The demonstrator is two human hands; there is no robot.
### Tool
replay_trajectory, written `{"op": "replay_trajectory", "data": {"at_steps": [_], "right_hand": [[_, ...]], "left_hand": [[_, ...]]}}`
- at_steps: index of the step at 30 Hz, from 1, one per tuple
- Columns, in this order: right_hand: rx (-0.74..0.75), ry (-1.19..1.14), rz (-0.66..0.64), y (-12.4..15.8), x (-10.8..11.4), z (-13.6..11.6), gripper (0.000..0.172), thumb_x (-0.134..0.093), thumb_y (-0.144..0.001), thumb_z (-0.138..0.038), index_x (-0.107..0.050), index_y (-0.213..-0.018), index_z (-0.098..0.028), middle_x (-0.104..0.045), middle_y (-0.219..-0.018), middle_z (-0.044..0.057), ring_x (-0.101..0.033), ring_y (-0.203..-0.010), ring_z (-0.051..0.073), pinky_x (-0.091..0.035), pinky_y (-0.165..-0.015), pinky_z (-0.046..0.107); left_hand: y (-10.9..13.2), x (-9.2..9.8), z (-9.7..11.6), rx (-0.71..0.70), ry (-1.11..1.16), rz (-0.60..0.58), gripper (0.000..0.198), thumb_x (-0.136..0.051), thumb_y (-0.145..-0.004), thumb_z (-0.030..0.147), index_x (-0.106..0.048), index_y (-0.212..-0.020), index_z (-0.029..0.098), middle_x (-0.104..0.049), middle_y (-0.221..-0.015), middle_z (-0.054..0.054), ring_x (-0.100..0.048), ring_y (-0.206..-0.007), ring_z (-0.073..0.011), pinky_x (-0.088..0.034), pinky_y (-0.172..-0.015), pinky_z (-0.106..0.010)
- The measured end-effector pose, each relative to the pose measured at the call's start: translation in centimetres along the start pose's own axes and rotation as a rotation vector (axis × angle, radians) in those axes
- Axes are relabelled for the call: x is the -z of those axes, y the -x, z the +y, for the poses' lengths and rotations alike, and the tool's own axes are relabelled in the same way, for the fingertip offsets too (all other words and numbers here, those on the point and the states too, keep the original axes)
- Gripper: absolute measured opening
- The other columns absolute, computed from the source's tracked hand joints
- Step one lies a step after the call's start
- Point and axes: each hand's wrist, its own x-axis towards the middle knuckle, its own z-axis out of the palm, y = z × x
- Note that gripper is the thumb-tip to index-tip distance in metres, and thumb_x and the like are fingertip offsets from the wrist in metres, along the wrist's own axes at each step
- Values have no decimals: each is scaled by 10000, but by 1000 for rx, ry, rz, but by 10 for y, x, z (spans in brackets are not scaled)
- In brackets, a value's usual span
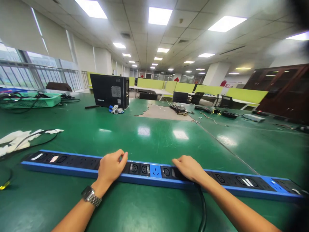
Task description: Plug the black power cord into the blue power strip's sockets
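Note:
A long blue-and-black power strip (155, 183) lies across the green table in front of me, with rows of black sockets and a few blue ones. White labels (247, 182) show near both of its ends. My left hand (112, 166) is closed over the strip left of its middle, thumb against the curled fingers. My right hand (189, 167) is closed over it right of the middle, fingers bent down. What either hand pinches, if anything, is hidden. From under my right wrist a thick black cable (203, 209) runs toward me.
White gloves (16, 140) with a thin black cable lie at left, before a green basket (31, 101). A black computer case (109, 91) stands at the back, blue-and-white gloves (116, 109) beside it. Loose parts (180, 109) sit near a torn table patch (161, 112).

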Motion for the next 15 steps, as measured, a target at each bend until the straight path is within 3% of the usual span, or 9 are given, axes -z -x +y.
{"op": "replay_trajectory", "data": {"at_steps": [5,9,12,15], "right_hand": [[-11,58,15,6,-1,3,458,-393,-856,-308,-587,-455,-202,-639,-550,86,-567,-495,176,-300,-483,265],[-22,36,20,3,-6,1,494,-364,-879,-389,-617,-497,-204,-675,-617,115,-622,-582,223,-383,-541,302],[-28,-375,124,4,-10,14,495,-354,-877,-453,-654,-573,-204,-702,-656,98,-655,-651,228,-471,-618,331],[-35,-817,299,20,-9,46,383,-424,-837,-440,-705,-785,-184,-733,-787,84,-680,-776,224,-517,-728,339]], "left_hand": [[-1,-4,2,-4,-45,-14,348,-418,-896,419,-580,-663,219,-549,-522,17,-473,-486,-133,-229,-530,-246],[-1,-5,5,-3,-118,-36,338,-433,-892,425,-570,-659,222,-555,-530,15,-495,-506,-142,-215,-528,-249],[-1,-5,5,-15,-139,-35,339,-432,-894,422,-563,-656,220,-554,-531,15,-501,-512,-144,-221,-531,-249],[0,-5,3,-39,-126,-32,348,-422,-900,420,-559,-654,216,-556,-536,17,-495,-507,-136,-233,-538,-245]]}}
